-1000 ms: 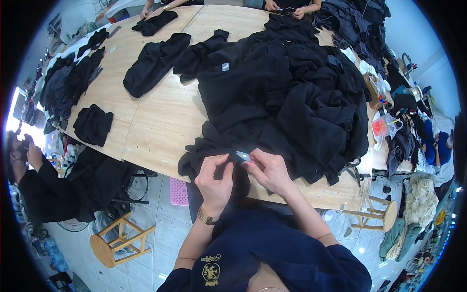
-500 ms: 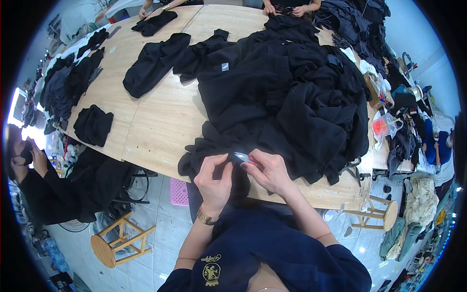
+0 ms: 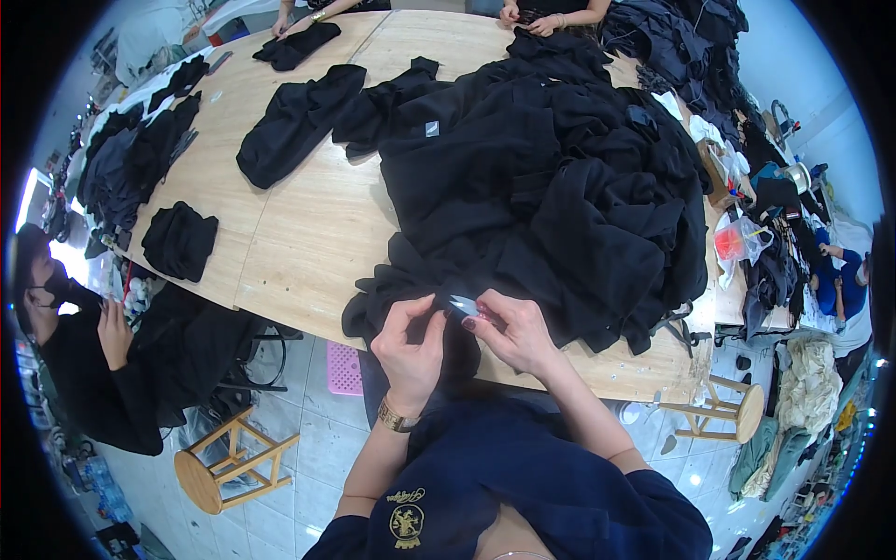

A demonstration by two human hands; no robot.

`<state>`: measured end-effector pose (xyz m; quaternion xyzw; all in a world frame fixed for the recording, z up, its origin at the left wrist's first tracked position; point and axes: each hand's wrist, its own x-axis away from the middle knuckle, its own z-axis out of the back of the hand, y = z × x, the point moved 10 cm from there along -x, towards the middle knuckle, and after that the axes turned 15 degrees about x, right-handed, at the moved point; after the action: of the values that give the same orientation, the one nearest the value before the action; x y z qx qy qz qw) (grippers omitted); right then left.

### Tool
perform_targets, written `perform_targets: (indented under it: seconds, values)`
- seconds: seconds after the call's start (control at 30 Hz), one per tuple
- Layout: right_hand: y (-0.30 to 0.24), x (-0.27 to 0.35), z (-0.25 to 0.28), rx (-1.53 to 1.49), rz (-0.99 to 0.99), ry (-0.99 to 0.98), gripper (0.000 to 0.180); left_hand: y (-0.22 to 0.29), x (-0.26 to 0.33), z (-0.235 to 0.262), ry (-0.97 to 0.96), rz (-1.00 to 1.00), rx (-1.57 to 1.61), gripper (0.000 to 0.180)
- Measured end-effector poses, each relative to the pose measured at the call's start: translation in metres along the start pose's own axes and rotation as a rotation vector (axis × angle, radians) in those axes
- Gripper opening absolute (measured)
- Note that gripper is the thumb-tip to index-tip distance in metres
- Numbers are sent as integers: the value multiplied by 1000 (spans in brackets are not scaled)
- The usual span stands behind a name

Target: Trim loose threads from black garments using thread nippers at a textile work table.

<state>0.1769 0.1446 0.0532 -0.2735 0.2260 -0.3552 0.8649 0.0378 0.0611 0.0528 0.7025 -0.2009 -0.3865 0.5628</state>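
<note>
My left hand (image 3: 411, 350) is closed in a pinch on an edge of a black garment (image 3: 476, 215), whose bulk spreads in folds over the table in front of me. Beside it, my right hand (image 3: 518, 331) is closed around small thread snips (image 3: 464, 305). Their short, pale, shiny blades point toward the left fingertips, next to the pinched cloth; the handles are mostly hidden by the fingers. A small light label (image 3: 431, 129) shows on the garment farther up.
Black garments heap up on the right of the wooden table (image 3: 308, 238); smaller folded ones (image 3: 180, 241) lie left. Co-workers' hands (image 3: 551, 21) are at the far edge. A seated person (image 3: 112, 345) is at left. Wooden stools (image 3: 210, 481) stand on the floor either side.
The snips' blades have turned slightly between my hands, which stay in nearly the same place. The seated person at left has lowered a hand from the face.
</note>
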Motion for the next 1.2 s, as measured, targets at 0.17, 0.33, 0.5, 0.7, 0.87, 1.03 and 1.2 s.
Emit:
perform_targets:
  seconds: [0.17,0.33,0.5,0.7,0.87,1.03,1.2]
  values:
    - [-3,0,1,22,19,9,30,7,0,-1,-5,-58,-42,19]
    - [0,0,-3,-18,-7,-21,30,11,-1,-3,-17,-81,-62,19]
    - [3,-1,-6,-78,-20,-35,31,10,-1,-3,-16,-84,-61,18]
    - [17,3,-13,-273,-113,-32,31,6,-1,-1,8,-53,-53,18]
    - [5,2,-7,-140,-88,-22,31,8,-1,-2,9,-66,-77,18]
    - [4,2,-7,-82,-72,-19,32,11,0,-3,0,-83,-92,19]
    - [-1,1,-4,-55,-46,3,32,15,-1,-4,-11,-108,-119,21]
